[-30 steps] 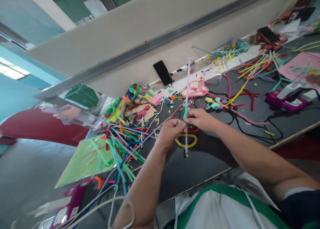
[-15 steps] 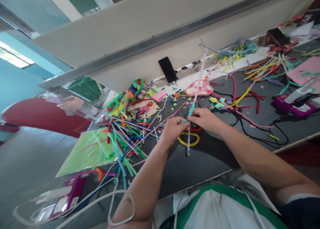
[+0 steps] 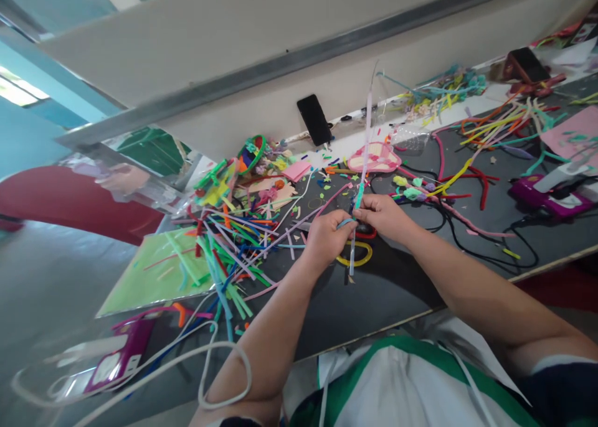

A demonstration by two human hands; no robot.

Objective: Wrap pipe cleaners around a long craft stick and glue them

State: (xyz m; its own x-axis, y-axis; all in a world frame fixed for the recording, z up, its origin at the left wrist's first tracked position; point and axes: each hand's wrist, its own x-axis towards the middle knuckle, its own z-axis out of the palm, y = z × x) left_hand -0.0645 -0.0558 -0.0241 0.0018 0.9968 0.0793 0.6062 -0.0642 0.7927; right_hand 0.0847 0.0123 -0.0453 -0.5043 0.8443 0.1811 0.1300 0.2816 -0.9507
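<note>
Grey-white partition spans the upper frame; dark worktop below, its front edge running slantwise to the right side. Both hands near frame centre, above the worktop.

Slim stick, pale pink in its upper part, stands near upright at centre, top leaning slightly right. Teal wrap sits around it just above the fingers; lower end pale, translucent-looking. A thin wire-like tip at the top is faint against the partition.

Right hand: fingers pinched narrow on the stick, just below the teal wrap. Left hand: fingers likewise narrow, on a light-blue strip beside the stick. Exact contact points covered by thumbs; cannot tell whether the strip is joined to the stick.

Yellow loop behind the stick's lower end, partly covered by the left hand; red loop just above it, mostly hidden under the right hand.

Left of centre: tangled heap of coloured stems, individual pieces hard to separate. Green sheet at lower left, partly under the heap. White cable crosses in front of the left forearm. Purple device at lower left, blurred. Black phone leans at upper centre. Dark sleeve cut off at lower right.
</note>
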